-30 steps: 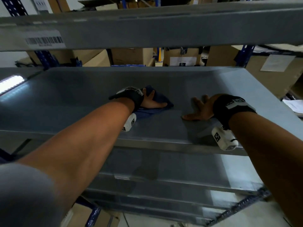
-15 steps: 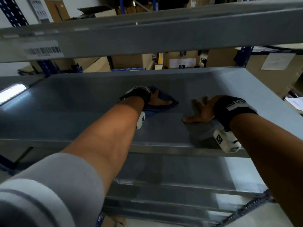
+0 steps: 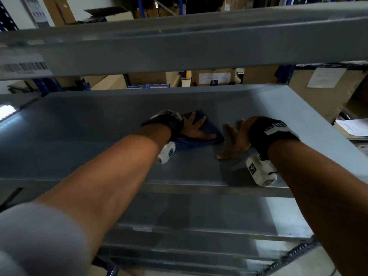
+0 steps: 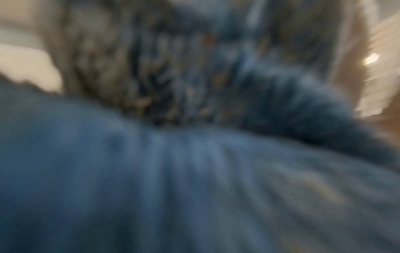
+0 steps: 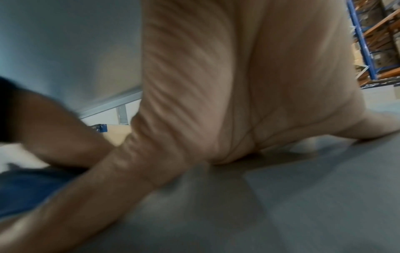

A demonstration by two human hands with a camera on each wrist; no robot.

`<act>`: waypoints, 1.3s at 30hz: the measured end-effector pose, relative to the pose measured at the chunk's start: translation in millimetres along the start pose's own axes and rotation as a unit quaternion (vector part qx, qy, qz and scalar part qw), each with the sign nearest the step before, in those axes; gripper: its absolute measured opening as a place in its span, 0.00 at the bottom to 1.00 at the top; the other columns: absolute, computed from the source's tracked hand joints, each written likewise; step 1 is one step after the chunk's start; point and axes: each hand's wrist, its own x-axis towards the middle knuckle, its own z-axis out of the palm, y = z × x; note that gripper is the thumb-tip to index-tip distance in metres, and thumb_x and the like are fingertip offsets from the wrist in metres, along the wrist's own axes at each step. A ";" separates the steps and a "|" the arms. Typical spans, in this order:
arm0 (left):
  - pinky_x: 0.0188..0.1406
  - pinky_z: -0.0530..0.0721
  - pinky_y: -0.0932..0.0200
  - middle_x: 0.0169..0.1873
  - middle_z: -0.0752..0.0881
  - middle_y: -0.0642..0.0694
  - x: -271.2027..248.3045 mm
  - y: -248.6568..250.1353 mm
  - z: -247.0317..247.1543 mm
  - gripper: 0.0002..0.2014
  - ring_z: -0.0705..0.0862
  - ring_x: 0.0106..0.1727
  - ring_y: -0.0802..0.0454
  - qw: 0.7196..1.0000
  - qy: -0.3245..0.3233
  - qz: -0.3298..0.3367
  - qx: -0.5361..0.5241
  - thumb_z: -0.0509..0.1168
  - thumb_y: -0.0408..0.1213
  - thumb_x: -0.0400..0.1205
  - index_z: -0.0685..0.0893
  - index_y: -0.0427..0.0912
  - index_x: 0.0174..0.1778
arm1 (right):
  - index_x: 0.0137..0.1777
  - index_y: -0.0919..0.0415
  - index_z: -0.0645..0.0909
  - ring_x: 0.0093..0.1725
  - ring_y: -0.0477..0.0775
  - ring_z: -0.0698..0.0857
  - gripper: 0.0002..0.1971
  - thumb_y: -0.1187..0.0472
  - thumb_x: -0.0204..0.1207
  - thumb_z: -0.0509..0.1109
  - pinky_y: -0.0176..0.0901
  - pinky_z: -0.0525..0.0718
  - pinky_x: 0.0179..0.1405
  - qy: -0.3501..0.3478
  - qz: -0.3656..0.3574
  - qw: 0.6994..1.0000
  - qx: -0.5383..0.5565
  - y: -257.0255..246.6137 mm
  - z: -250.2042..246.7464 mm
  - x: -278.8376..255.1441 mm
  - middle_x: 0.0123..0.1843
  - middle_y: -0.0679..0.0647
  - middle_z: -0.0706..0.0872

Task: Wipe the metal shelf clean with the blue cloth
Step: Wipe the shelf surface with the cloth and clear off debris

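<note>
My right hand [image 3: 236,139] lies flat, fingers spread, on the metal shelf [image 3: 99,140]; just left and slightly farther, my left hand [image 3: 196,129] presses with straight fingers on the blue cloth [image 3: 211,124], mid-shelf

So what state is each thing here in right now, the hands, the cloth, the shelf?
left hand: fingers spread flat, pressing on the cloth
right hand: flat on the bare shelf, holding nothing
blue cloth: bunched, lying on the shelf under the left hand
metal shelf: bare grey surface, level
</note>
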 end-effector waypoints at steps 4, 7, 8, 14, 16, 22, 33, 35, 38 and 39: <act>0.82 0.55 0.41 0.88 0.55 0.36 5.2 18.1 -17.7 0.42 0.58 0.86 0.34 1.000 0.021 0.001 0.001 0.50 0.71 0.84 0.55 0.46 0.89 | 0.87 0.47 0.29 0.79 0.66 0.73 0.73 0.09 0.50 0.59 0.55 0.74 0.73 0.015 -0.008 1.000 -0.001 5.3 3.0 -2.9 0.87 0.64 0.62; 0.84 0.45 0.34 0.89 0.38 0.43 9.2 7.5 0.0 0.51 0.43 0.88 0.34 1.000 -0.002 -0.009 0.016 0.47 0.80 0.77 0.39 0.55 0.89 | 0.87 0.47 0.29 0.80 0.67 0.72 0.78 0.08 0.44 0.61 0.58 0.75 0.74 -0.001 -0.015 1.000 0.008 3.6 1.8 -5.3 0.87 0.65 0.60; 0.84 0.44 0.33 0.89 0.37 0.46 6.2 3.2 6.2 0.54 0.42 0.89 0.34 0.999 -0.022 0.001 0.027 0.46 0.84 0.73 0.38 0.58 0.89 | 0.87 0.48 0.30 0.81 0.69 0.69 0.80 0.07 0.40 0.61 0.60 0.74 0.76 -0.003 -0.018 1.000 0.010 3.1 2.8 -2.4 0.87 0.65 0.60; 0.83 0.40 0.30 0.88 0.37 0.58 4.9 -7.2 17.9 0.58 0.38 0.89 0.37 0.996 -0.081 0.021 -0.008 0.47 0.92 0.60 0.40 0.71 0.86 | 0.86 0.44 0.30 0.82 0.67 0.68 0.87 0.06 0.25 0.60 0.62 0.73 0.77 0.015 -0.021 1.000 0.001 3.4 2.1 6.5 0.87 0.64 0.60; 0.84 0.42 0.27 0.89 0.38 0.54 23.9 -3.3 12.2 0.58 0.40 0.88 0.34 0.999 -0.029 0.026 0.009 0.48 0.90 0.62 0.40 0.70 0.86 | 0.86 0.44 0.30 0.82 0.66 0.69 0.86 0.08 0.28 0.64 0.59 0.75 0.76 -0.003 -0.029 0.999 0.016 6.2 -1.7 5.7 0.87 0.62 0.61; 0.84 0.44 0.28 0.89 0.40 0.45 60.4 10.6 -3.9 0.52 0.43 0.88 0.32 1.000 0.019 0.017 -0.013 0.55 0.80 0.74 0.43 0.60 0.89 | 0.86 0.42 0.28 0.76 0.67 0.76 0.87 0.07 0.25 0.64 0.61 0.79 0.72 -0.003 -0.052 0.999 -0.008 10.7 -3.1 6.9 0.85 0.61 0.66; 0.84 0.42 0.28 0.86 0.27 0.52 -4.8 -4.8 -9.7 0.55 0.37 0.88 0.33 0.978 -0.104 0.125 0.133 0.55 0.83 0.71 0.28 0.69 0.83 | 0.87 0.42 0.36 0.80 0.67 0.70 0.86 0.08 0.24 0.63 0.58 0.78 0.73 0.024 -0.052 0.998 0.002 16.9 -0.3 -3.5 0.87 0.60 0.60; 0.85 0.45 0.30 0.86 0.27 0.51 -10.6 1.7 -15.7 0.56 0.40 0.88 0.34 0.979 -0.119 0.112 0.124 0.58 0.82 0.71 0.28 0.68 0.83 | 0.87 0.39 0.36 0.83 0.66 0.66 0.83 0.07 0.28 0.62 0.57 0.76 0.75 0.035 -0.054 0.998 0.005 17.7 2.5 -12.1 0.90 0.58 0.49; 0.85 0.50 0.34 0.87 0.31 0.50 -26.9 10.0 -27.4 0.60 0.43 0.89 0.37 0.981 -0.132 0.087 0.112 0.62 0.82 0.68 0.30 0.67 0.85 | 0.87 0.40 0.31 0.88 0.67 0.51 0.76 0.07 0.41 0.60 0.61 0.60 0.84 0.033 -0.054 0.998 -0.029 22.6 5.6 -29.3 0.89 0.54 0.33; 0.86 0.50 0.37 0.88 0.34 0.49 -30.0 11.6 -27.2 0.60 0.44 0.89 0.39 0.985 -0.125 0.074 0.098 0.63 0.81 0.69 0.31 0.64 0.86 | 0.86 0.41 0.30 0.88 0.66 0.48 0.74 0.08 0.45 0.61 0.62 0.56 0.85 0.028 -0.052 0.997 -0.042 25.4 7.4 -34.3 0.88 0.52 0.31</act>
